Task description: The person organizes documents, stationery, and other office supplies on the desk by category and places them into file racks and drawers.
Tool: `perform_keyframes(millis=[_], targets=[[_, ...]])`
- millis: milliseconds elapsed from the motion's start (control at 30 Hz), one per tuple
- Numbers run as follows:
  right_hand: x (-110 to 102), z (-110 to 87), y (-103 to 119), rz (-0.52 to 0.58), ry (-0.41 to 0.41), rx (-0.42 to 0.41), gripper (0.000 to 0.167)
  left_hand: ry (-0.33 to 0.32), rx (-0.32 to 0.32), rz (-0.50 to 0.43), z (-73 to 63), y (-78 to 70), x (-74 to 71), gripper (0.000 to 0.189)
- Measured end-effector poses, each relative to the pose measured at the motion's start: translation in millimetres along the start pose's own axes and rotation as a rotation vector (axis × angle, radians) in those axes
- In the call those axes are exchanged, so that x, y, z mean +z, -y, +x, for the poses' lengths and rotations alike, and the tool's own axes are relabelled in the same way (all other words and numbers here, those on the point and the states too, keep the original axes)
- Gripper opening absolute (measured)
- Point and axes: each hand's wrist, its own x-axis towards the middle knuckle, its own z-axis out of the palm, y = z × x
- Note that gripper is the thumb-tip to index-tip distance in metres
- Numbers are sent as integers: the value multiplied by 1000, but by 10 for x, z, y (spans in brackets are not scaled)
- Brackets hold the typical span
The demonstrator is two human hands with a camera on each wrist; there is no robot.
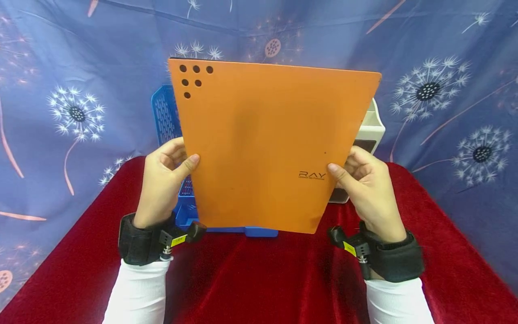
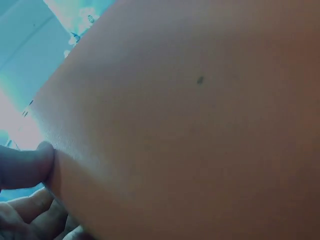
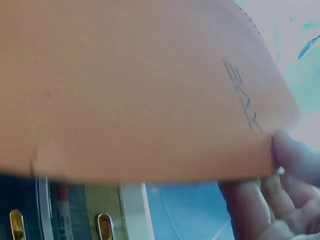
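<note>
Both hands hold up a flat, stiff orange board (image 1: 263, 148) by its two sides. It has a triangle of dark round spots in its top left corner and black "RAY" lettering low on the right. My left hand (image 1: 163, 175) pinches the left edge, thumb on the front and fingers behind. On the right edge, my right hand (image 1: 370, 189) grips the same way, its thumb beside the lettering. In the left wrist view the board's orange face (image 2: 175, 140) fills most of the picture. The right wrist view shows the thumb (image 3: 297, 155) at the board's edge.
Partly hidden behind the board stands a blue perforated rack (image 1: 163, 112) on the left. A white organizer (image 1: 373, 130) with dark panels is behind its right side. A red velvet cloth (image 1: 263, 279) covers the table, and a blue dandelion-print curtain (image 1: 429, 40) hangs behind.
</note>
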Motion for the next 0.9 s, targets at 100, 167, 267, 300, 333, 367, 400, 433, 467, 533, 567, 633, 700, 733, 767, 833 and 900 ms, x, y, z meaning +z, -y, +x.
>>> perform_keyframes(millis=[100,167,267,300,333,367,400,433,467,533,567,633,700,733,767,833,900], targets=[[8,-13,-34,30,-71,-16,25,44,25,54,-23,5,5,32],[-1,-26,-45,29,-110,-21,24,85,31,108,-39,3,-5,33],[-36,-43,-48,37,-130,-32,23,154,8,178,-64,-20,-23,36],[-51,-48,-46,31,-133,-36,23,178,-7,207,-70,-32,-28,38],[-67,-53,-47,27,-137,-36,22,201,-22,239,-76,-46,-31,40],[-83,-57,-47,27,-135,-36,21,222,-40,256,-81,-62,-30,41],[-99,-60,-48,26,-129,-36,21,239,-53,280,-86,-78,-27,42],[-105,-62,-49,22,-125,-30,20,252,-69,305,-81,-89,-30,42],[-112,-62,-51,22,-116,-24,20,262,-80,325,-78,-101,-33,42],[-125,-63,-56,24,-89,-14,21,274,-98,354,-78,-127,-36,41],[-131,-62,-58,20,-74,-15,22,277,-103,358,-78,-137,-38,40],[-142,-59,-65,12,-48,-16,22,278,-107,372,-84,-154,-45,40],[-146,-60,-71,-5,-34,-19,21,281,-107,378,-87,-160,-50,41],[-141,-61,-71,-15,-38,-18,21,282,-102,379,-89,-157,-52,41],[-138,-63,-73,-16,-35,-18,20,279,-97,380,-90,-150,-54,41],[-131,-68,-77,-22,-24,-17,21,268,-85,387,-96,-138,-54,40],[-123,-77,-77,-17,-13,-11,22,249,-62,393,-108,-128,-58,38]])
